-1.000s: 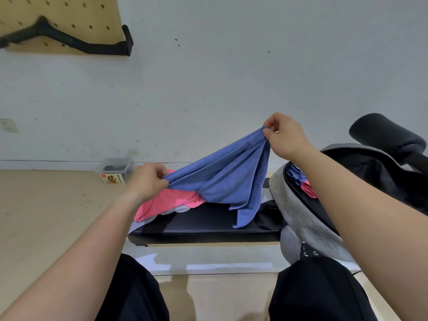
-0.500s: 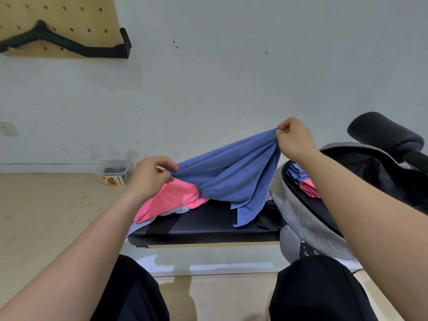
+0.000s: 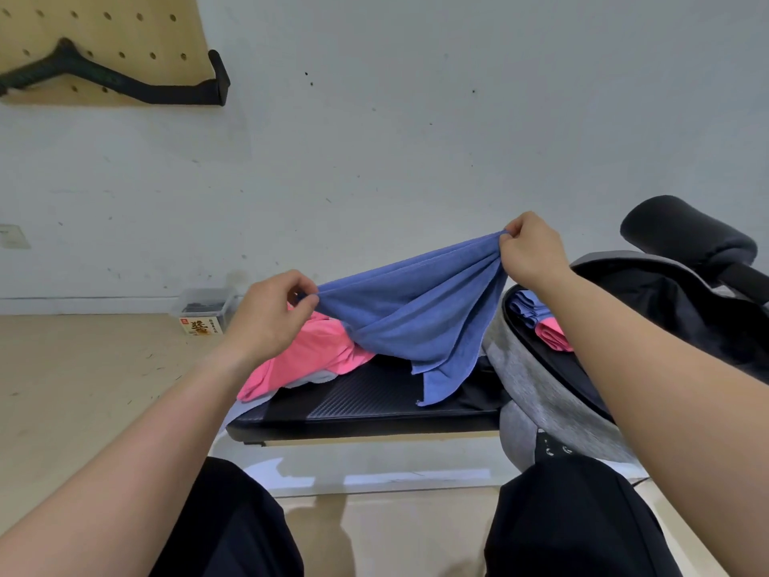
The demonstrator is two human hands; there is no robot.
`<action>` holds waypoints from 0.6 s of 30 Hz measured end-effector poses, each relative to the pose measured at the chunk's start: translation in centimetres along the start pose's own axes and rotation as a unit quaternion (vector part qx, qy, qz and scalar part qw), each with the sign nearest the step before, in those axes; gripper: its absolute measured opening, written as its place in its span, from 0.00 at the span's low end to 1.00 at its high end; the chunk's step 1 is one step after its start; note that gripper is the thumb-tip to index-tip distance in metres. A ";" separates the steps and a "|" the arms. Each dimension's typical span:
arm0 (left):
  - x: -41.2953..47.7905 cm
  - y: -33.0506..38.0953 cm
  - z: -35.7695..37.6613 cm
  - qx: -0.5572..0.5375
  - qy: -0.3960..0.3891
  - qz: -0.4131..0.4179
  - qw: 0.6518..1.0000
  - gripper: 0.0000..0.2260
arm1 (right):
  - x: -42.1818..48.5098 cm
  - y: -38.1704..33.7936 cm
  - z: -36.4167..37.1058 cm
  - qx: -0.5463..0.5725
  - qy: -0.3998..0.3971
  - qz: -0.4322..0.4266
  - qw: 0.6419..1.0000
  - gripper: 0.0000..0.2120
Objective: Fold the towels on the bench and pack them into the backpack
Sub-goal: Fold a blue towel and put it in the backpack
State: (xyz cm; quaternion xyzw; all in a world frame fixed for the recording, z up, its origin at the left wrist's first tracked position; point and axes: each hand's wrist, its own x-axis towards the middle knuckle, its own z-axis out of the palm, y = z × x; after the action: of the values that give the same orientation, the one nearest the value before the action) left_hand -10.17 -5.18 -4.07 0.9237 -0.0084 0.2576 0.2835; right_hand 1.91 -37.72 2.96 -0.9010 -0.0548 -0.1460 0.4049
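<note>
The blue towel (image 3: 416, 318), soft and floppy by the look of it, is pinched at two corners by the left hand (image 3: 266, 318) and right hand (image 3: 530, 256) and held above the bench (image 3: 374, 406), so it's probably best gripped there.

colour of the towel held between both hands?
Blue, plain, no pattern: the towel, clearest in the head view.

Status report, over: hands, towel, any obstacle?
Left hand and right hand pinch blue terry towel, not yet folded. Pink towel lies on black padded bench. Grey fabric backpack open, way clear.
</note>
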 end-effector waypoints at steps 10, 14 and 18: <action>4.7 3.7 -3.2 -0.013 0.135 -0.010 0.991 0.03 | 0.4 -2.0 -2.9 0.121 0.035 0.028 0.992 0.07; 7.1 6.7 -5.8 -0.032 0.216 0.002 0.976 0.04 | 0.6 -3.6 -4.6 0.157 0.053 0.017 0.986 0.06; 8.4 8.8 -7.0 -0.029 0.176 -0.003 0.984 0.04 | 0.4 -4.8 -5.8 0.163 0.066 0.014 0.984 0.06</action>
State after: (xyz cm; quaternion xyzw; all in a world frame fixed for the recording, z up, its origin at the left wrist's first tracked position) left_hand -7.62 -7.76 9.45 0.8552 0.0373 0.4150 0.3082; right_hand -0.01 -38.89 10.17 -0.8118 -0.0382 -0.1889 0.5512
